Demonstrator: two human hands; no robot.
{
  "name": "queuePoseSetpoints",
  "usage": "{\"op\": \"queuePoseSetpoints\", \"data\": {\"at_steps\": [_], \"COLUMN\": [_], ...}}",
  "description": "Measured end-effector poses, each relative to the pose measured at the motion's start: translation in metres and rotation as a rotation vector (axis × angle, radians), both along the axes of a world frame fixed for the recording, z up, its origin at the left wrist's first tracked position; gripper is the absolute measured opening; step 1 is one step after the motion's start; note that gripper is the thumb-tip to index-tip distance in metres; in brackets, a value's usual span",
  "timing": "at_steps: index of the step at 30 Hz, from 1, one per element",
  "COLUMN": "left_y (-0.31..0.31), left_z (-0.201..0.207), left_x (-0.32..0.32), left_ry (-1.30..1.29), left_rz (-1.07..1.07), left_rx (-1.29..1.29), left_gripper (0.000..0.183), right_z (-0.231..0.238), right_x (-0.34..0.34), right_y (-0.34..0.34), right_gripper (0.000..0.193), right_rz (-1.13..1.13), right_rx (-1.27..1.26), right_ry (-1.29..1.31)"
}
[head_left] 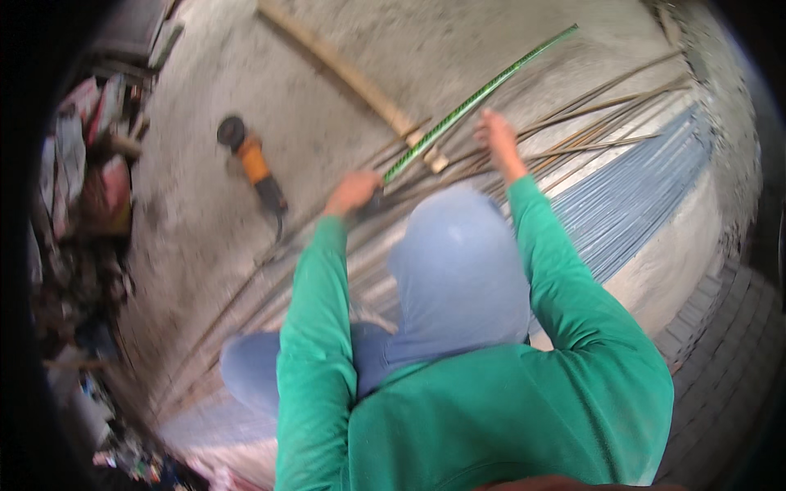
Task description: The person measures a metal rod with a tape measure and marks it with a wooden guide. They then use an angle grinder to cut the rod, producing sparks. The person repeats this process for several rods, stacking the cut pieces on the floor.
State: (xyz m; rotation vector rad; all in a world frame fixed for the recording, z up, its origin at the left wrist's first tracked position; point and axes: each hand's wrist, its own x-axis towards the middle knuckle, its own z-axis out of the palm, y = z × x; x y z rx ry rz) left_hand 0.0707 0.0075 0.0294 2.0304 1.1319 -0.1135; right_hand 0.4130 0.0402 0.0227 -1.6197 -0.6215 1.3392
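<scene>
My left hand [352,193] is closed around a tape measure, its dark case mostly hidden by the fingers. From it the green tape blade [481,96] runs out to the upper right, over the floor. My right hand [496,139] is just right of the blade and seems apart from it. Its fingers are loosely bent, a little blurred, and I see nothing in them. Below both hands lie long thin brown metal rods [602,110]. A wooden stick [344,69] lies at an angle, its near end passing by the blade.
An orange and black angle grinder [255,168] lies on the concrete floor [188,204] to the left. A bundle of grey rods [639,196] fans out at the right. Piled scrap and sacks [90,172] line the left edge. Grey blocks [720,327] stand at the lower right.
</scene>
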Motion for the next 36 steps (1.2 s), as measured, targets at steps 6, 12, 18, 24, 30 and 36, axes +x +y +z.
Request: {"op": "queuePoseSetpoints", "data": {"at_steps": [6, 12, 18, 24, 30, 36], "left_y": [0.01, -0.001, -0.028, -0.029, -0.034, -0.068], "left_z": [0.049, 0.048, 0.028, 0.038, 0.001, 0.078], "left_x": [0.06, 0.105, 0.117, 0.143, 0.126, 0.132], "left_ry": [-0.409, -0.575, -0.433, -0.621, -0.483, -0.639], "left_rz": [0.382, 0.323, 0.189, 0.72, 0.18, 0.343], "left_rx": [-0.357, -0.272, -0.032, -0.531, 0.0, -0.328], "left_gripper": [0.038, 0.036, 0.031, 0.034, 0.045, 0.051], "right_z": [0.097, 0.124, 0.114, 0.098, 0.085, 0.047], "right_x": [-0.062, -0.048, -0.052, -0.034, -0.033, -0.011], "right_y": [-0.018, -0.039, -0.132, -0.183, -0.178, -0.173], "right_gripper": [0.053, 0.039, 0.049, 0.051, 0.052, 0.053], "right_rz": [0.1, 0.003, 0.015, 0.226, 0.342, 0.376], "right_rx": [0.28, 0.188, 0.015, 0.058, 0.113, 0.219], "right_ry": [0.256, 0.116, 0.131, 0.004, -0.107, -0.303]}}
